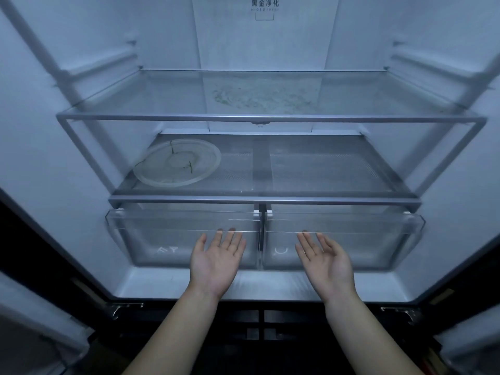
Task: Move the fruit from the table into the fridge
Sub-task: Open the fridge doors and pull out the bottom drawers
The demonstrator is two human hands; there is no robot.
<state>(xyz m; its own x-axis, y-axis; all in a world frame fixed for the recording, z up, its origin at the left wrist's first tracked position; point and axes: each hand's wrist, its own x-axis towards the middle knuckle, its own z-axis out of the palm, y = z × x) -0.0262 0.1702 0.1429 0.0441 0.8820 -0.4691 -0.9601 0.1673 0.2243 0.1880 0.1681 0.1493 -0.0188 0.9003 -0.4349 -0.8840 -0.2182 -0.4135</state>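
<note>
Fridge shows two shelves, two drawers, one plate; left hand, right hand: fingers outstretched.

Pale blue-white fridge; clear plate streaked green.

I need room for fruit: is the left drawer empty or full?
Empty: the left drawer has a clear front, and nothing shows inside.

The fridge stands open, white-walled, with glass shelves above two clear drawers
</note>
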